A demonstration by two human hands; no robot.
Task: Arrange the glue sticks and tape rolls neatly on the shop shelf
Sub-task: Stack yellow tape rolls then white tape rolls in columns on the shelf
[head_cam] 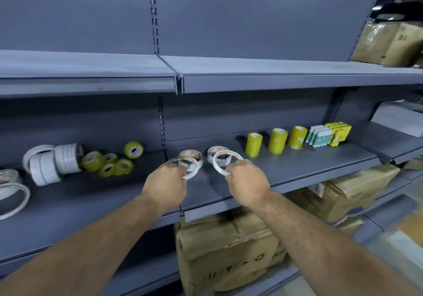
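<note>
My left hand [166, 184] grips a thin white tape roll [192, 173] just above the grey middle shelf [297, 169]. My right hand [246, 182] pinches another thin white tape roll [216, 161]. Behind them two short stacks of white tape rolls [191, 154] [216, 151] stand on the shelf. To the right, three yellow tape stacks [253, 145] [277, 141] [297, 137] stand upright in a row. Beyond them stand packs of glue sticks, white-green [319, 136] and yellow [338, 133]. On the left lie loose yellow tape rolls [109, 161] and white tape rolls [51, 162].
Large white tape rolls [11, 192] lie at the far left edge. Cardboard boxes [226, 254] fill the shelf below, more boxes [357, 190] at lower right and boxes [389, 43] on the upper right shelf. The upper shelf [251, 73] overhangs the working shelf.
</note>
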